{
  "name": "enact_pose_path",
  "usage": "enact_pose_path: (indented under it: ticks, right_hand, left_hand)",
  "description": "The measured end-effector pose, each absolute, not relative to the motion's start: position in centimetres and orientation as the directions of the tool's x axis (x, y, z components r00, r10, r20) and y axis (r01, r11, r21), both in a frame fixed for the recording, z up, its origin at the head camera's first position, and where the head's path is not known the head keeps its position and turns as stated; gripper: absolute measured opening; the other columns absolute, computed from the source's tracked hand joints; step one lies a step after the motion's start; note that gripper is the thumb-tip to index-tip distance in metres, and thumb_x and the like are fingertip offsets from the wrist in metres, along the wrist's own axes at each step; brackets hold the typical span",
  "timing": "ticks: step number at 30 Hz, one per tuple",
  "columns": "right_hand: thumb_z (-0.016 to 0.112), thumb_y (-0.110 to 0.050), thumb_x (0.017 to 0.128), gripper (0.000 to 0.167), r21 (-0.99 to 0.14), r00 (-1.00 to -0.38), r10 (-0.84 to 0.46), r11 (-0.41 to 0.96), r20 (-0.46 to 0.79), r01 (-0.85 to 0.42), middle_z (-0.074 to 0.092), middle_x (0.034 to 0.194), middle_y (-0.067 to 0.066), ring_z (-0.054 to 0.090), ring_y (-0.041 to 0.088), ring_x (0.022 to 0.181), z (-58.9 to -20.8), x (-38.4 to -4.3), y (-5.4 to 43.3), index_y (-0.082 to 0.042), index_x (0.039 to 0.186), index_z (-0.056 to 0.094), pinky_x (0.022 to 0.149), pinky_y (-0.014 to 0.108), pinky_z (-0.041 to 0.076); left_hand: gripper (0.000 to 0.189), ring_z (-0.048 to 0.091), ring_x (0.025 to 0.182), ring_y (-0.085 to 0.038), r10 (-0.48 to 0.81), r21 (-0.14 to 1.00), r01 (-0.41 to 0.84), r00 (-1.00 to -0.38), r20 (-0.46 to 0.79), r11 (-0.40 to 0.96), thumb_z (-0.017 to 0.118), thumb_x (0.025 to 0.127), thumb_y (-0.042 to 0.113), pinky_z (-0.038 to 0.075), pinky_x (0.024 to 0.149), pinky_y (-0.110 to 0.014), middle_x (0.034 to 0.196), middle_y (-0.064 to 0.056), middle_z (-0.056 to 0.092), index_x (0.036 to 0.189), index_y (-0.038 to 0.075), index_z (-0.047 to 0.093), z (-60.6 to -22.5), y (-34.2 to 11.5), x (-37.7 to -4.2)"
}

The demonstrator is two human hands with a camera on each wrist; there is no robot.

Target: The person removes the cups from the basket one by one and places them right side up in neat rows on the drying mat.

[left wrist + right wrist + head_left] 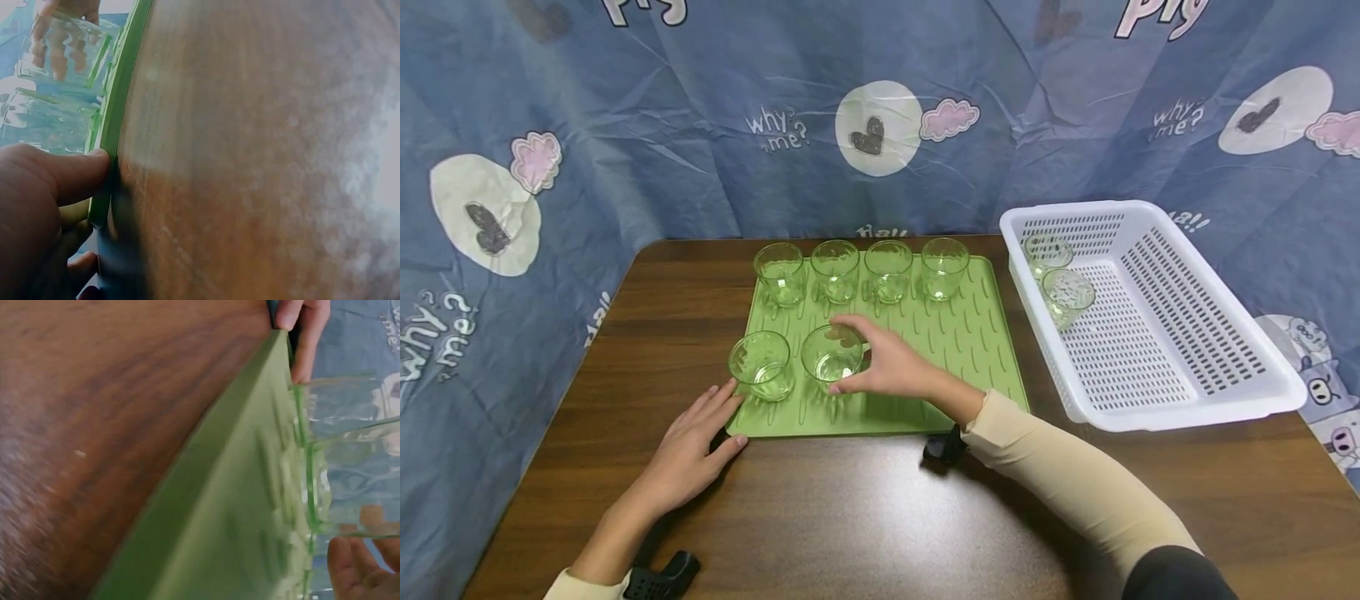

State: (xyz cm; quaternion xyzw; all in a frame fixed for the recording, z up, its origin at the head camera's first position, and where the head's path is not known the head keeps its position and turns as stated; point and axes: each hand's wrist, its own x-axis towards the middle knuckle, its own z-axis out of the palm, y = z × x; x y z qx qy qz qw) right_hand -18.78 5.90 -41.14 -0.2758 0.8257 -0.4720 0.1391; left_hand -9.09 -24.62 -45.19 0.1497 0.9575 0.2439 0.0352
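My right hand (pixel 887 360) holds a clear drinking glass (pixel 832 362) between thumb and fingers, its base on the green drying mat (pixel 973 333). Just left of it stands another glass (pixel 763 371) at the mat's front-left corner. My left hand (pixel 694 454) lies at that corner with its fingers extended along the left side. In the left wrist view, the thumb (pixel 75 175) touches the mat's front edge. The right wrist view shows the right hand's fingertips (pixel 342 562) against the glass wall (pixel 350 484). Several more glasses (pixel 888 273) form a row along the mat's back.
A white perforated basket (pixel 1157 417) sits to the right of the mat, with two glasses (pixel 1067 296) in its left side. The brown wooden table (pixel 842 517) runs up to a blue printed cloth (pixel 700 117) at the back.
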Motion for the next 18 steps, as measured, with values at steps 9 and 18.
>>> enact_pose_path:
  ticks: [9, 18]
  right_hand:
    - [0.087, -0.015, 0.074, 0.095, -0.919, -0.790, -0.613, 0.301, 0.018, -0.255, 0.053, 0.148, 0.003, 0.057, 0.022, 0.128, -43.0, -19.2, 5.8, -0.016, 0.153, 0.035, 0.097, 0.029, 0.053]
    - [0.086, -0.020, 0.076, 0.093, -0.910, -0.797, -0.603, 0.311, 0.033, -0.274, 0.055, 0.146, 0.005, 0.058, 0.022, 0.124, -43.3, -19.0, 5.9, -0.016, 0.153, 0.035, 0.098, 0.032, 0.053]
  left_hand:
    - [0.059, 0.026, 0.147, -0.048, 0.305, 0.480, 0.270, -0.952, 0.006, 0.835, 0.063, 0.097, 0.026, 0.023, 0.110, -0.071, 0.162, -0.020, 0.029, 0.147, 0.000, 0.045, -45.1, -24.6, -9.1]
    - [0.059, 0.027, 0.146, -0.049, 0.304, 0.477, 0.274, -0.953, 0.014, 0.835, 0.063, 0.097, 0.025, 0.023, 0.110, -0.071, 0.162, -0.020, 0.030, 0.147, 0.000, 0.045, -45.2, -24.6, -9.1]
